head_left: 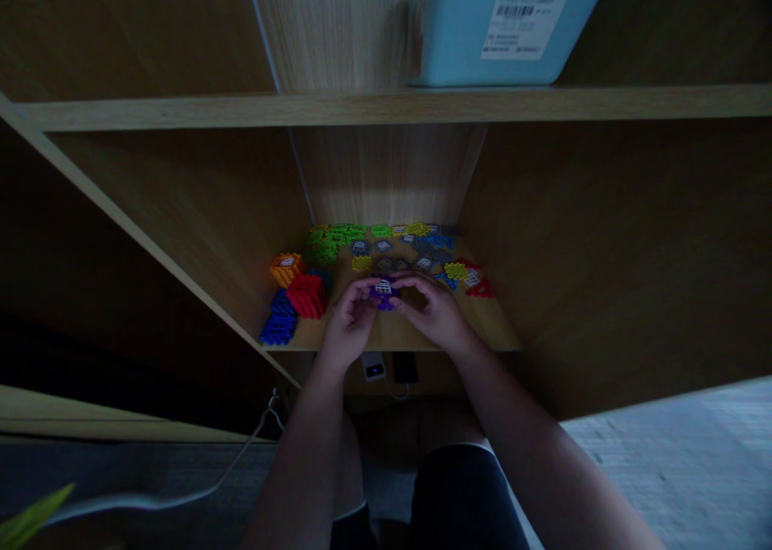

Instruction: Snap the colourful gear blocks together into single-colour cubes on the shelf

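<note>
At the centre of the frame, the person's left hand (351,317) and right hand (435,313) pinch a purple piece (384,290) with a white grid between their fingertips, one at either side, over a wooden shelf (434,337). Left of the left hand stands a red block (307,296), with an orange block (286,269) just above it and blue pieces (279,325) at its lower left. Green pieces (338,235) lie behind, left of centre, and a yellow piece (456,271) lies near the right hand, on its upper right.
</note>
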Available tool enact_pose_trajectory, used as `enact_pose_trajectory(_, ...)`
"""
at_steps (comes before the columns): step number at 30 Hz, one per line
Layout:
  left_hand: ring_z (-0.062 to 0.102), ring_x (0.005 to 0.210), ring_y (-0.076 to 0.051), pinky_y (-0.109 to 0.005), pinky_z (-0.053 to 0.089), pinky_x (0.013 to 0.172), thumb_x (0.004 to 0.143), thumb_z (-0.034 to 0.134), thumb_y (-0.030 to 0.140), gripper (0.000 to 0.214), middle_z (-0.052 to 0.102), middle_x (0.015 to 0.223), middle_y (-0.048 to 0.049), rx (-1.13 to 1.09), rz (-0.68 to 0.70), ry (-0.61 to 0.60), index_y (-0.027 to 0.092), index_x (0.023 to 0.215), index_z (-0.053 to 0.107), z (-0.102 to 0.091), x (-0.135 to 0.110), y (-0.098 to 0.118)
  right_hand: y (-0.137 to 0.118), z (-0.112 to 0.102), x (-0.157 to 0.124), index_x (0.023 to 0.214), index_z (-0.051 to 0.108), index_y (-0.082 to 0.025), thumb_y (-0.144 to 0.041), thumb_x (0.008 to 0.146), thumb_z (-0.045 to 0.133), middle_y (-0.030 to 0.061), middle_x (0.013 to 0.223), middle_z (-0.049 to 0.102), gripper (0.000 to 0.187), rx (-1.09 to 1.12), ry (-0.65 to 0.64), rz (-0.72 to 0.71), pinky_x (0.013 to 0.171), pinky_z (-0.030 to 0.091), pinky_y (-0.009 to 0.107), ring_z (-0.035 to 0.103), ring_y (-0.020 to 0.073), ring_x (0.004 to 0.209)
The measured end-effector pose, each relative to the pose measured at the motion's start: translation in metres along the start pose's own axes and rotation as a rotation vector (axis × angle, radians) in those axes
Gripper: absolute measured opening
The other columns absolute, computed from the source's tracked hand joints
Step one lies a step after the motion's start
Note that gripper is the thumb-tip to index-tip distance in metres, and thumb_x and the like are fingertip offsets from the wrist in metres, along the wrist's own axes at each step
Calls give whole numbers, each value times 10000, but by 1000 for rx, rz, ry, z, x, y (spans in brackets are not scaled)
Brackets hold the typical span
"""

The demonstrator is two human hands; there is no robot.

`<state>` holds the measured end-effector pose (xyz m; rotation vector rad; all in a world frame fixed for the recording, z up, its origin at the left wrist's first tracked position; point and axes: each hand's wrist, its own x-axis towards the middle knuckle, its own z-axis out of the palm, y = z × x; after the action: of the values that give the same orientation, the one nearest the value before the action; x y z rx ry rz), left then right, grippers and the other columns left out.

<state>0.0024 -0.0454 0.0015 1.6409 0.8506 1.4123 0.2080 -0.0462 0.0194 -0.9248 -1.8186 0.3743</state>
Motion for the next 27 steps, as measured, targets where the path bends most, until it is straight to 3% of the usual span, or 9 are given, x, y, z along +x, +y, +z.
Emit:
enact_pose_trajectory(7,758,1037,-188,-342,608,975,997,616,224,292,773,1117,-53,56,-80,112,243,1289,623,0,6,-15,7,1,2,1121,736,-304,-355,968,779,43,1221,804,167,-116,19,82,1068,577,459,749,263,1175)
enact_pose_trajectory(16,763,1032,-214,-378,608,958,955,598,143,258,781,1103,-56,224,-87,203,232,1187,669,1,6,-10,10,1,2,1114,735,-299,-307,944,782,31,1163,808,177,-147,-24,113,1039,567,444,751,255,1128)
enact_pose_trajectory(27,765,957,-206,-350,605,898,914,607,91,248,787,1015,-28,306,-86,194,236,1097,690,3,6,-3,12,2,0,1134,722,-294,-278,941,779,30,1167,805,203,-132,-51,126,1046,552,442,736,255,1137)
